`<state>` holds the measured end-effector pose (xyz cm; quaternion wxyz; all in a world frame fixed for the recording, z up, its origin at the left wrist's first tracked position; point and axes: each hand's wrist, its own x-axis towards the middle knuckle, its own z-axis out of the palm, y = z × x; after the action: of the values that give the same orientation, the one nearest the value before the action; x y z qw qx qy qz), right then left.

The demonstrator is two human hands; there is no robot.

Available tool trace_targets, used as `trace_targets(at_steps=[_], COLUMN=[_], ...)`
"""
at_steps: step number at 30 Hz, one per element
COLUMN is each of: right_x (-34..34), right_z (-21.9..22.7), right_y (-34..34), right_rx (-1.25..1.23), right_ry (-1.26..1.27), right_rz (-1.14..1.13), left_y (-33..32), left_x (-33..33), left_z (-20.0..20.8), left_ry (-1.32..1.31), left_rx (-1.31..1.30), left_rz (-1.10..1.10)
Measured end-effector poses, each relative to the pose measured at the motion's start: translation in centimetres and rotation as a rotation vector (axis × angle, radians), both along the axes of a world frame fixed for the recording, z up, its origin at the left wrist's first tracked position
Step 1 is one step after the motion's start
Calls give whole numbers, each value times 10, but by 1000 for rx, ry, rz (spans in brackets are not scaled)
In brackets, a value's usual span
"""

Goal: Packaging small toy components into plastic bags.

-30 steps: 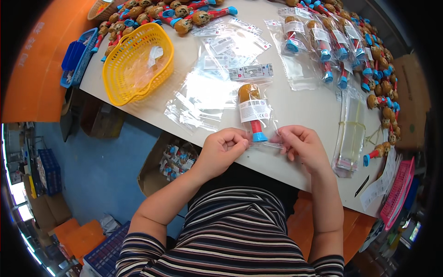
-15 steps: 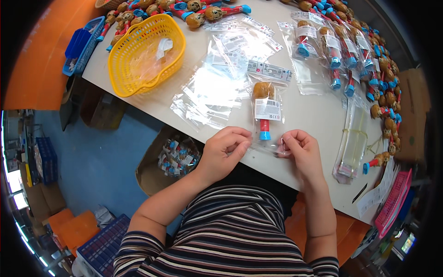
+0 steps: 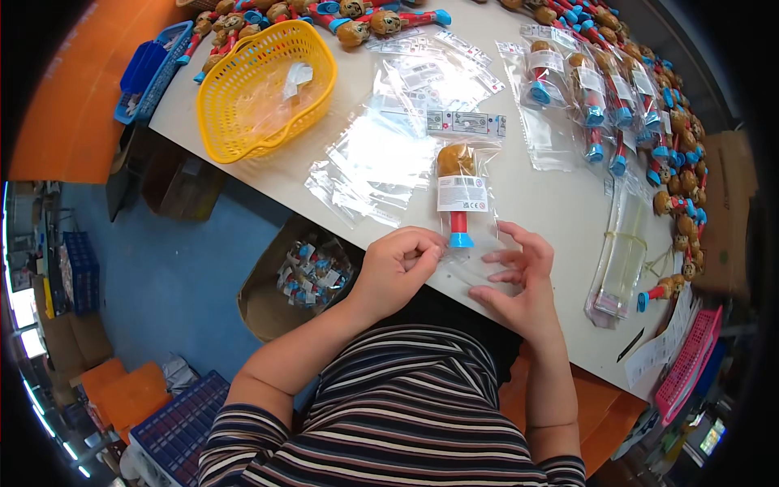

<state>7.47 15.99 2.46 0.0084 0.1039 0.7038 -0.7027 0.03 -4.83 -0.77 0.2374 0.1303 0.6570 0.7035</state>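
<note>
A clear plastic bag (image 3: 481, 154) lies on the table in front of me, its printed header strip at the far end. Inside it is a toy (image 3: 459, 219) with a brown rounded head, a red stem and a blue foot; a white label (image 3: 462, 194) covers its middle. My left hand (image 3: 399, 264) pinches the bag's near left corner, beside the blue foot. At the near right corner is my right hand (image 3: 526, 280), open, thumb and fingers apart, with nothing visibly gripped. Flat clear bags (image 3: 365, 166) lie spread out to the left of the toy.
A yellow basket (image 3: 209, 122) stands at the far left, beside a blue basket (image 3: 166, 77). Bagged toys (image 3: 588, 93) lie at the far right, with loose toys (image 3: 690, 174) beyond. Below the table edge sits a cardboard box (image 3: 258, 304) of bagged toys. A pink basket (image 3: 690, 365) is at right.
My right hand has let go of the bag's near right corner, and its fingers have spread. The left hand keeps its pinch. The view has shifted slightly.
</note>
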Motion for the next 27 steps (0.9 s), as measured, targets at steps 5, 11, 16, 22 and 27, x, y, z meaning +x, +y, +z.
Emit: trace_targets(at_steps=[5,11,16,22,27], right_x=[-19,-24,-14,-16,-13], right_z=[5,3,-2,-5,-14], right_y=[15,19,9,8,11], right_rx=[662,589,38,-185,-289], right_ry=[287,244,-92,-219,-175], right_rz=[279,249,56,-14,-56], left_y=[-4,-13,-10,-1,9], left_x=[1,4,4,1,-8], left_z=[-1,4,1,4,10], left_ry=[1,96,17,-92,-45], left_rx=[57,-113,-36,-31,-146], left_rz=[4,-7,17,64,36])
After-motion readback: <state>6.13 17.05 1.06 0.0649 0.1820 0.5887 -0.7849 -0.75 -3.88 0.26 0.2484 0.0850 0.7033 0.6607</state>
